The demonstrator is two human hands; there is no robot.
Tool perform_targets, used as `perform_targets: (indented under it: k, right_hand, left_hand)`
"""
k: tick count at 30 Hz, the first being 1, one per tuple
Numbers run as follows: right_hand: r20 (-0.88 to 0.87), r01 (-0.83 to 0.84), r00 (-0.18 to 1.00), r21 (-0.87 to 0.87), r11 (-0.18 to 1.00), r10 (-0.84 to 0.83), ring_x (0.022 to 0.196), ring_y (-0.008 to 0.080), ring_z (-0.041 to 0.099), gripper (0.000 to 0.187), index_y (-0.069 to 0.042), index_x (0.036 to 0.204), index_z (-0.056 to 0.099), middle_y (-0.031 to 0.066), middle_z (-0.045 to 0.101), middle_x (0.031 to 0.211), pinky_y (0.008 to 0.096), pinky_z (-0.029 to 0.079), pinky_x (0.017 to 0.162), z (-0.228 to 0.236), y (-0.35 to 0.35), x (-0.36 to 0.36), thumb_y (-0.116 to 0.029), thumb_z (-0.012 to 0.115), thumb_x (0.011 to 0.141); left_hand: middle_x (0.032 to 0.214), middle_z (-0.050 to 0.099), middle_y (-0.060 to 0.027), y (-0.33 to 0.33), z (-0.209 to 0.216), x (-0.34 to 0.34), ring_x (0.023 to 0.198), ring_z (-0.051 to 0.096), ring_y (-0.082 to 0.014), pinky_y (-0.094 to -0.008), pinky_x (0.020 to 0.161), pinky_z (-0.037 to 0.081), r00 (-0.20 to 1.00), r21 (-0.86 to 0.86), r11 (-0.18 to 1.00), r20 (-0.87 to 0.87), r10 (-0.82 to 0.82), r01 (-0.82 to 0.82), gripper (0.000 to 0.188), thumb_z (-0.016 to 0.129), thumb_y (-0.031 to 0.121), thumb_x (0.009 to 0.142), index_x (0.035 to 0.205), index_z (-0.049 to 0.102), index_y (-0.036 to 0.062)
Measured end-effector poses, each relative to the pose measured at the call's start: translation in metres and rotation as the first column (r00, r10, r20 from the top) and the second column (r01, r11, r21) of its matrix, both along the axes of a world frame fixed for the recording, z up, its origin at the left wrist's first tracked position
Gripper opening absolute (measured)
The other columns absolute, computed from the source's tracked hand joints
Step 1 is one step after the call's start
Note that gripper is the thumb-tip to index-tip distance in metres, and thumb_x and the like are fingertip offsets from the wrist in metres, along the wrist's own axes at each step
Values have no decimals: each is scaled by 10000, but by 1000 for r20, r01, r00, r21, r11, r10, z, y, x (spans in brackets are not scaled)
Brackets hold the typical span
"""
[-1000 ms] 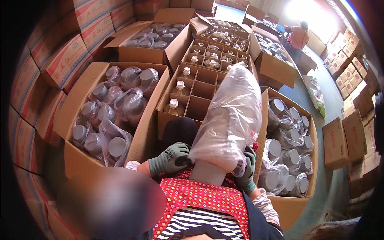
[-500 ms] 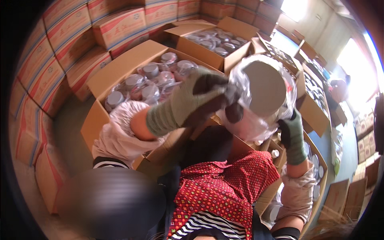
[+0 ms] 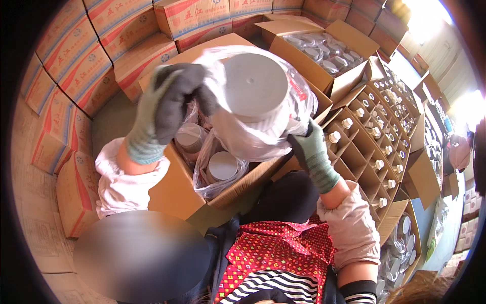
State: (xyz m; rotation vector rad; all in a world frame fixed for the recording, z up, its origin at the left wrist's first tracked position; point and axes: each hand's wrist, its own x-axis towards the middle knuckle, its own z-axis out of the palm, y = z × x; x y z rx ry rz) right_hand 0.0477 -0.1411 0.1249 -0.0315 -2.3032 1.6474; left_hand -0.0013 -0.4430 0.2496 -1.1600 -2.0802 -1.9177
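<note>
A large jar with a round grey lid (image 3: 255, 83) hangs in a clear plastic bag (image 3: 298, 96), held up in front of me between my two gloved hands. My left hand (image 3: 177, 96), in a grey-green glove with dark palm, pinches the bag's edge left of the lid. At the jar's lower right, my right hand (image 3: 310, 151) is closed on the bag. Beneath the jar stands an open carton (image 3: 243, 190) with other bagged jars (image 3: 223, 166) in it; the raised jar hides much of its inside.
To the right is a carton with cardboard dividers (image 3: 357, 159) and several white-capped bottles. Another open carton of bagged jars (image 3: 324, 53) stands farther back. Closed cartons (image 3: 76, 61) are stacked along the left and back. More bagged jars (image 3: 400, 253) sit at the lower right.
Both hands have carried the bagged jar left, from beside the open carton to above it. The view has also shifted, bringing the divided carton of bottles into sight.
</note>
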Motion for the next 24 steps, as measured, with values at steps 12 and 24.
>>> perform_targets:
  k: [12, 24]
  right_hand:
    - [292, -324, 936, 497, 805, 197, 865, 466, 710, 384, 71, 886, 736, 328, 688, 864, 506, 565, 774, 43, -49, -22, -305, 745, 812]
    - [427, -342, 899, 822, 455, -96, 1264, 361, 565, 455, -42, 1279, 645, 175, 660, 1245, 719, 254, 1152, -142, -35, -52, -339, 619, 935]
  left_hand:
    - [800, 555, 40, -38, -48, -113, 753, 497, -80, -252, 707, 405, 951, 338, 893, 195, 242, -296, 228, 538, 196, 1057, 887, 640, 85]
    - [754, 694, -80, 3, -190, -145, 630, 639, -236, -378, 632, 537, 936, -576, 788, 105, 335, -218, 335, 787, 329, 941, 992, 702, 10]
